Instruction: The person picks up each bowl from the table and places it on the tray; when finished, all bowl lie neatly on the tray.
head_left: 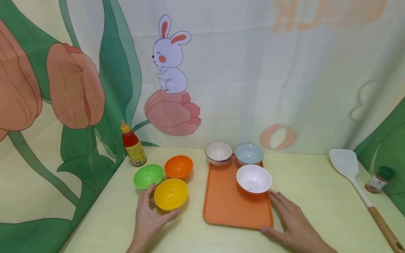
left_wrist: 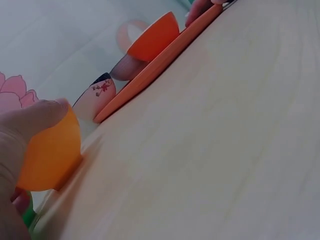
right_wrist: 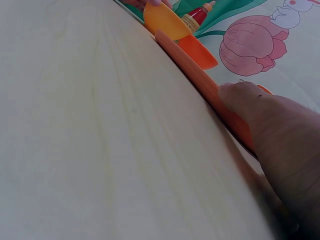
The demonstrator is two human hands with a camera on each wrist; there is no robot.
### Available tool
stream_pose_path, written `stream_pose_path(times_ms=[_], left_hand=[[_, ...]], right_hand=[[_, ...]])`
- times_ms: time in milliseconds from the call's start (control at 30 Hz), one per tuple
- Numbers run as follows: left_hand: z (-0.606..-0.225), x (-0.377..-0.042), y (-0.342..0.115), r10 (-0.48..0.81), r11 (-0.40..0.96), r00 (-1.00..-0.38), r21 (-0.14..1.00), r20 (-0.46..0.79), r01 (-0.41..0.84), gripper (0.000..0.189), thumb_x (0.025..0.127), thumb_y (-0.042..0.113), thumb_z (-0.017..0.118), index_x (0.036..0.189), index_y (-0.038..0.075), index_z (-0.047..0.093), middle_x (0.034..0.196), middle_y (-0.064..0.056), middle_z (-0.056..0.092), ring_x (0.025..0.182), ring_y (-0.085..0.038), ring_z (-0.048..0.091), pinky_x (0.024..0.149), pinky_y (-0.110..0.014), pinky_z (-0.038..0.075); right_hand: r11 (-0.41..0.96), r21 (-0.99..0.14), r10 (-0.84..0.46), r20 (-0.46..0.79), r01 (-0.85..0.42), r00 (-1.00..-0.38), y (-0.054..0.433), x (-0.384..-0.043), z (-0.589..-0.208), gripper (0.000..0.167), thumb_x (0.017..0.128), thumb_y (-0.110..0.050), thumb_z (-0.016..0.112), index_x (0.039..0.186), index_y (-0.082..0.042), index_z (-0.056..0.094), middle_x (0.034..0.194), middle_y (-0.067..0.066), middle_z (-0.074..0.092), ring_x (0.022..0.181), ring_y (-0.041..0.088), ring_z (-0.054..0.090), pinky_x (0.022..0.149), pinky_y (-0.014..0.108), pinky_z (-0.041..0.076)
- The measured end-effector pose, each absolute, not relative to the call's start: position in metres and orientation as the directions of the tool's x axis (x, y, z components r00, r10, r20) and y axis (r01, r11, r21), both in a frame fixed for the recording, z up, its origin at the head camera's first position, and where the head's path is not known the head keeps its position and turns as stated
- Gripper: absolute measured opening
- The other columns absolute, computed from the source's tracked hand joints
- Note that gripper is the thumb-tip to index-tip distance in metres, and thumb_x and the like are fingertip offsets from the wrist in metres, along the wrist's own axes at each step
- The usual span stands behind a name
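My left hand (head_left: 150, 218) holds a yellow bowl (head_left: 171, 194), thumb by its near rim and fingers round its left side. In the left wrist view the thumb lies against the bowl's (left_wrist: 57, 150) rim, its base close to the table. Right behind it are a green bowl (head_left: 148, 176) and an orange bowl (head_left: 178, 167). My right hand (head_left: 292, 225) rests along the right edge of an orange tray (head_left: 234, 211), fingers extended and thumb at the near corner. On the tray's right side sits a bowl (head_left: 254, 178), white inside and orange outside.
At the tray's far end stand a cream bowl (head_left: 218, 153) and a pale blue bowl (head_left: 249, 154). A red sauce bottle (head_left: 134, 144) is at the back left. To the right lie a white spatula (head_left: 348, 168) with a wooden handle and a green-capped jar (head_left: 379, 179).
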State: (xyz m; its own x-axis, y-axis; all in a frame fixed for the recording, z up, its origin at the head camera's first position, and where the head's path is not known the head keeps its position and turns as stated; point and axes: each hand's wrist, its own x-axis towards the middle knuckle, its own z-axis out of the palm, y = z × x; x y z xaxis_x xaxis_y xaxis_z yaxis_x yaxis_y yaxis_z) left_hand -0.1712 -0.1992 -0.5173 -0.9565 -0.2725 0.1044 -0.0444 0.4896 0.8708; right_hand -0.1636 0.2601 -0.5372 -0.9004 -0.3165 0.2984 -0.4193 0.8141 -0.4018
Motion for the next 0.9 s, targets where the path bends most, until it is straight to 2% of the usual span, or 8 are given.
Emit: stream_pose_path(times_ms=[100, 333, 600, 900], left_hand=[[-0.5187, -0.1724, -0.1995, -0.271, 0.473, -0.961, 0.877, 0.053, -0.084, 0.131, 0.07, 0.047, 0.108, 0.171, 0.009, 0.033, 0.171, -0.017, 0.041, 0.151, -0.042, 0.049, 0.127, -0.058, 0.046], [-0.5194, -0.175, -0.201, -0.226, 0.442, -0.974, 0.892, 0.002, -0.101, 0.133, 0.07, 0.046, 0.107, 0.174, 0.01, 0.033, 0.178, -0.018, 0.038, 0.161, -0.043, 0.043, 0.13, -0.055, 0.042], [-0.5159, -0.1756, -0.2016, -0.237, 0.402, -0.971, 0.908, -0.019, -0.116, 0.127, 0.071, 0.043, 0.108, 0.173, 0.015, 0.037, 0.175, -0.016, 0.042, 0.156, -0.041, 0.05, 0.125, -0.053, 0.049], [-0.5133, -0.1717, -0.199, -0.226, 0.337, -0.974, 0.939, 0.014, -0.065, 0.122, 0.071, 0.044, 0.108, 0.17, 0.019, 0.042, 0.175, -0.009, 0.044, 0.161, -0.036, 0.044, 0.132, -0.054, 0.04]], right_hand=[[0.816, -0.407, -0.312, 0.289, -0.412, -0.905, 0.2594, -0.163, -0.5366, 0.108, 0.09, -0.072, 0.082, 0.167, -0.005, 0.047, 0.172, 0.015, 0.048, 0.159, 0.046, 0.04, 0.12, 0.071, 0.04], [0.813, -0.4, -0.322, 0.295, -0.422, -0.9, 0.2593, -0.162, -0.5351, 0.108, 0.091, -0.07, 0.083, 0.168, -0.005, 0.046, 0.172, 0.015, 0.047, 0.159, 0.046, 0.039, 0.119, 0.072, 0.04], [0.807, -0.415, -0.32, 0.294, -0.421, -0.901, 0.2587, -0.1613, -0.5367, 0.107, 0.091, -0.07, 0.083, 0.169, -0.006, 0.045, 0.173, 0.013, 0.046, 0.16, 0.045, 0.039, 0.119, 0.072, 0.04], [0.807, -0.402, -0.32, 0.317, -0.432, -0.893, 0.2594, -0.1625, -0.5385, 0.107, 0.09, -0.069, 0.084, 0.168, -0.006, 0.047, 0.172, 0.013, 0.048, 0.159, 0.045, 0.041, 0.119, 0.071, 0.041]])
